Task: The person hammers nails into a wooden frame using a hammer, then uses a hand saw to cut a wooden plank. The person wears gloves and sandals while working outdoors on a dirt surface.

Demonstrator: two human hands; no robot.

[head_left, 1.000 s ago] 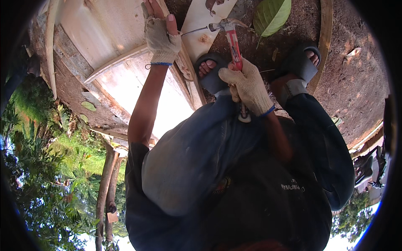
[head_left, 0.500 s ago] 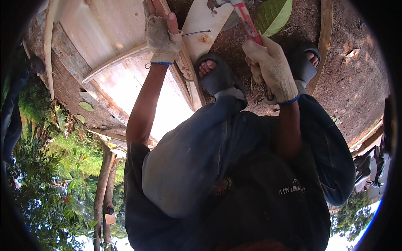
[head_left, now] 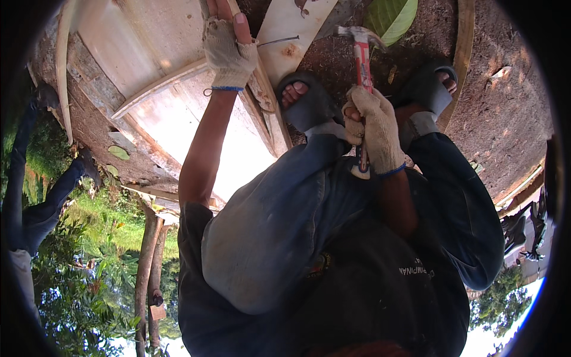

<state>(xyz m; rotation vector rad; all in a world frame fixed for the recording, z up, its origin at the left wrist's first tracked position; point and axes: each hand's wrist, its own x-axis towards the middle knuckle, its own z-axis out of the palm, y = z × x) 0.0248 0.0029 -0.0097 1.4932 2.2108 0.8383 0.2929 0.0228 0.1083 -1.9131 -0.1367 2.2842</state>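
My left hand [head_left: 230, 53], in a fingerless knit glove, grips a wooden strip [head_left: 264, 92] at the side of a pale board structure. Its thumb and fingers lie on either side of the strip. A long nail [head_left: 278, 41] sticks out sideways beside the palm; its inner end is hidden at the glove. My right hand [head_left: 376, 128], also gloved, is closed around the handle of a claw hammer [head_left: 362, 65]. The hammer stands head away from me, over the soil between my sandalled feet, apart from the nail.
Pale boards [head_left: 196, 125] spread on the left, with a flat plank [head_left: 291, 35] beyond my left foot. A large green leaf [head_left: 389, 21] lies near the hammer head. A curved wooden edge [head_left: 463, 53] runs past my right foot. Another person's legs [head_left: 50, 196] show at far left.
My right hand has drawn the hammer back toward me and turned it more upright. My left hand stays nearly in place. The other person's legs have come further into view.
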